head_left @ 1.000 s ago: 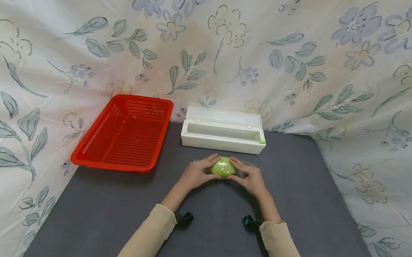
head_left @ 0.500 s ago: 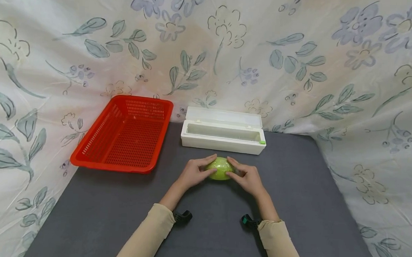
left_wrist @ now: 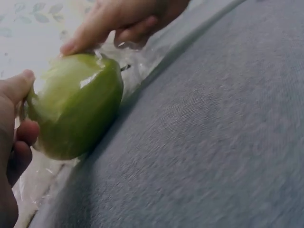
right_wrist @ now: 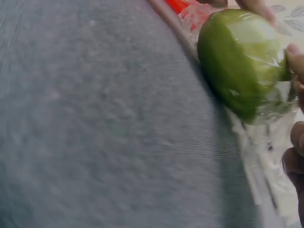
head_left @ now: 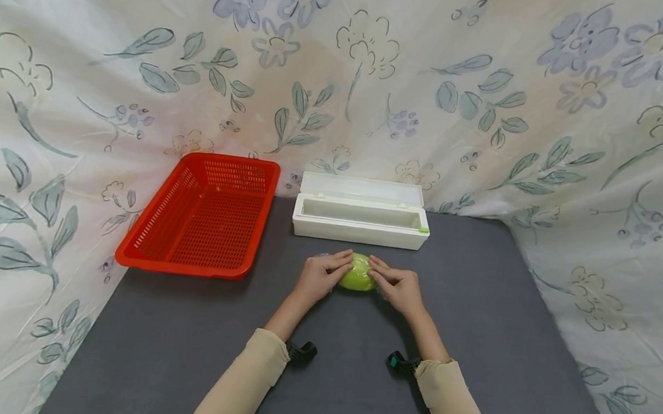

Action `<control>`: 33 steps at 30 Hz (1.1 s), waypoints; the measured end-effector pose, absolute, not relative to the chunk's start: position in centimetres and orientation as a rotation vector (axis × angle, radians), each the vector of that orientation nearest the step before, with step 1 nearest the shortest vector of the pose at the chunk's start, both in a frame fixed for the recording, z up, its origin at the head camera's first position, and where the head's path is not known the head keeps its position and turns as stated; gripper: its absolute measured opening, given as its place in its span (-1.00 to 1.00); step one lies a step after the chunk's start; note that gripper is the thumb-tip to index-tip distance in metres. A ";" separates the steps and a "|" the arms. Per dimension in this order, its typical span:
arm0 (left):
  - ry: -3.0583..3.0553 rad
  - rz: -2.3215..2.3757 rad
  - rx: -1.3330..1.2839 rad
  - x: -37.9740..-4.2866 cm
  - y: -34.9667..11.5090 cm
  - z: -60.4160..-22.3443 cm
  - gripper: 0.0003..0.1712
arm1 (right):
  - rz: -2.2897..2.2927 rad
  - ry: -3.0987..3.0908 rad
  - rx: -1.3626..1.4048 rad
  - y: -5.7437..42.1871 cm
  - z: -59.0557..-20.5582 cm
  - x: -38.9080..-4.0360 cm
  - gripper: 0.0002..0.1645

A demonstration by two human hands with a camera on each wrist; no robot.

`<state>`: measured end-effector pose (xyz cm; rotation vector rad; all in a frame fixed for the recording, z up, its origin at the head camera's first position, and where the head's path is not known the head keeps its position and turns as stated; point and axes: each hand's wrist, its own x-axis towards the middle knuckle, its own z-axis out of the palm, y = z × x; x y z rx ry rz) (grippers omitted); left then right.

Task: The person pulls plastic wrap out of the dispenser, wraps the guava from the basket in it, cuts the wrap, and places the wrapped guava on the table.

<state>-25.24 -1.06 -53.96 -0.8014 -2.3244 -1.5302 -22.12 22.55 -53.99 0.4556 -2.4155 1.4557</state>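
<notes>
Fruit in film, left hand and right hand touching, green-marked box

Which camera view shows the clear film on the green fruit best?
The right wrist view: there the clear film is close, with creases and a loose bunched part beside the green fruit. The left wrist view also shows it close, as shine and loose folds. The head view shows it small, only glints and faint edges.
</notes>
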 end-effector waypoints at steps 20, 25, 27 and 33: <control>-2.561 -1.197 -0.774 -25.2 -1.1 -52.4 -0.58 | 0.998 -2.604 0.619 22.3 -51.5 -22.1 -0.34; -2.680 -1.154 -0.842 -25.2 -1.4 -51.6 -0.39 | 1.001 -2.575 0.698 22.2 -51.9 -22.2 -0.41; -2.705 -1.108 -0.799 -25.1 -1.5 -51.4 -0.43 | 1.008 -2.563 0.666 22.2 -51.9 -22.2 -0.49; -2.718 -1.060 -0.779 -25.2 -1.6 -50.7 -0.48 | 0.986 -2.632 0.566 22.3 -51.4 -22.3 -0.39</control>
